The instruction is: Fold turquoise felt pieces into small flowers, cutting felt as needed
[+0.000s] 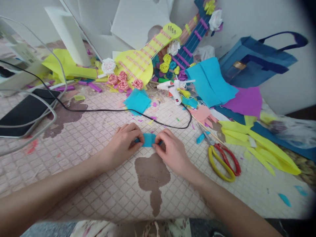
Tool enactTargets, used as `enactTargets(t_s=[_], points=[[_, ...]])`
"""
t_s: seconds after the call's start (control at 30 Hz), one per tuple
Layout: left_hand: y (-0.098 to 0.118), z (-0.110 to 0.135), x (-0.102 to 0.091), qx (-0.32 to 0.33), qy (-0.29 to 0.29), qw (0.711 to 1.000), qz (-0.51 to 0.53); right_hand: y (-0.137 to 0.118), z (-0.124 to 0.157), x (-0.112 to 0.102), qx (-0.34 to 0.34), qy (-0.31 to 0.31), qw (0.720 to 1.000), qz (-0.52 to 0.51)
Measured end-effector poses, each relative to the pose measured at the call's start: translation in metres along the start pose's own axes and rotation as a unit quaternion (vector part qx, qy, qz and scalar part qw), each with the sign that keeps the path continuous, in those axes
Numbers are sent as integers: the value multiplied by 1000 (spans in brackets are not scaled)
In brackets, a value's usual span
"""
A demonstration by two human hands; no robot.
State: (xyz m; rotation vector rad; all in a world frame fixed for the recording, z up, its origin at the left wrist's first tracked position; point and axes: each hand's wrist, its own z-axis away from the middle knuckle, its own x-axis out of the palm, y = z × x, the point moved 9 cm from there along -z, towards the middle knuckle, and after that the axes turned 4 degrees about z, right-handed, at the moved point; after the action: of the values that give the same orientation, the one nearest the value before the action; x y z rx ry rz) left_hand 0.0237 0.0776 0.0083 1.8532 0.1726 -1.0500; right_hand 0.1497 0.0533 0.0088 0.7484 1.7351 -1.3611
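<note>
A small piece of blue crepe paper (149, 140) stretches between my two hands, low over the patterned tablecloth. My left hand (127, 141) pinches its left end between thumb and fingers. At the right end, my right hand (171, 149) grips it the same way. Just beyond the hands lies a stack of blue paper squares (138, 101). A white glue gun (173, 89) rests farther back, its black cord (108, 110) crossing the cloth. Scissors with yellow and red handles (223, 162) lie to the right of my right hand.
A yellow paper guitar (138, 64) with pink roses leans at the back, beside a blue one (189, 49). A dark tablet-like device (27, 110) and white cables are on the left. Yellow paper strips (261, 141), blue sheets (212, 82) and a blue bag (254, 62) occupy the right.
</note>
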Motion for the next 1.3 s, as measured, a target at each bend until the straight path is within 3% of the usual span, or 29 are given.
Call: enactTargets(t_s=[0.1, 0.33, 0.47, 0.77, 0.93, 1.07, 1.3], points=[[3, 0, 0, -12, 1, 1000, -2, 3, 1, -1, -3, 2, 999, -32], [9, -5, -1, -93, 70, 990, -81, 4, 1, 0, -16, 10, 999, -32], [5, -7, 2, -88, 63, 989, -98, 4, 1, -1, -20, 9, 999, -36], [-11, -4, -9, -48, 38, 997, 47, 4, 3, -3, -15, -1, 998, -63], [-19, -5, -13, -75, 49, 991, 97, 13, 0, -14, -3, 33, 990, -135], [-21, -6, -15, -75, 58, 992, 78, 25, -4, -22, 20, 67, 987, -142], [-11, -11, -15, -51, 45, 998, 12, 22, -7, -18, -9, 70, 993, -93]])
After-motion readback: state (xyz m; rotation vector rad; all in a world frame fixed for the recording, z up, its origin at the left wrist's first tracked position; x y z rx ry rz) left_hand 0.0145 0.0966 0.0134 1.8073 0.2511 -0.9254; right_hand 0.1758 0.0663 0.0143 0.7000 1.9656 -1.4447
